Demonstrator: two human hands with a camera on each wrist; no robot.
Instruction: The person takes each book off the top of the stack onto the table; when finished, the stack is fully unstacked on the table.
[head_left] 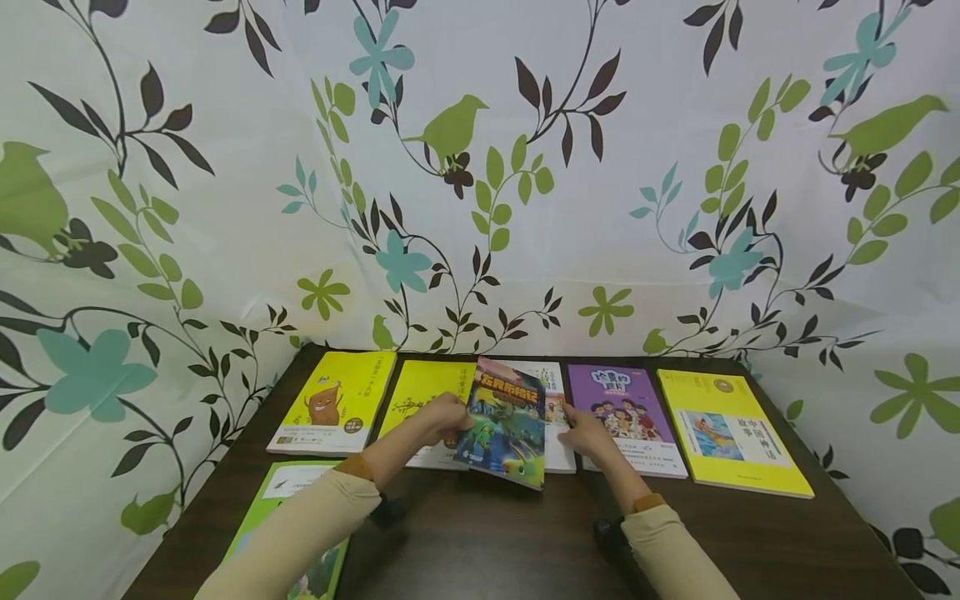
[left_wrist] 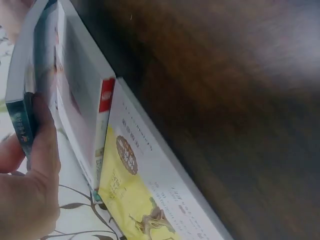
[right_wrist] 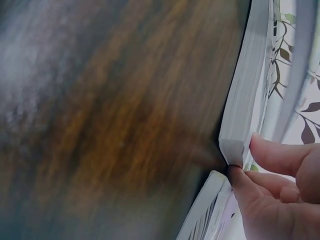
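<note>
My left hand grips the left edge of a comic-style book with an orange title and a blue-green cover. That book is raised and tilted above a white-covered book, hiding much of it. In the left wrist view, the left thumb and fingers pinch the raised book's spine. My right hand is at the white book's right edge. The right wrist view shows the thumb and fingers of that hand pinching the thick white book's corner.
Yellow books lie to the left. A purple book and another yellow book lie to the right. A green book sits at front left, partly under the left sleeve. The dark table meets a patterned cloth behind.
</note>
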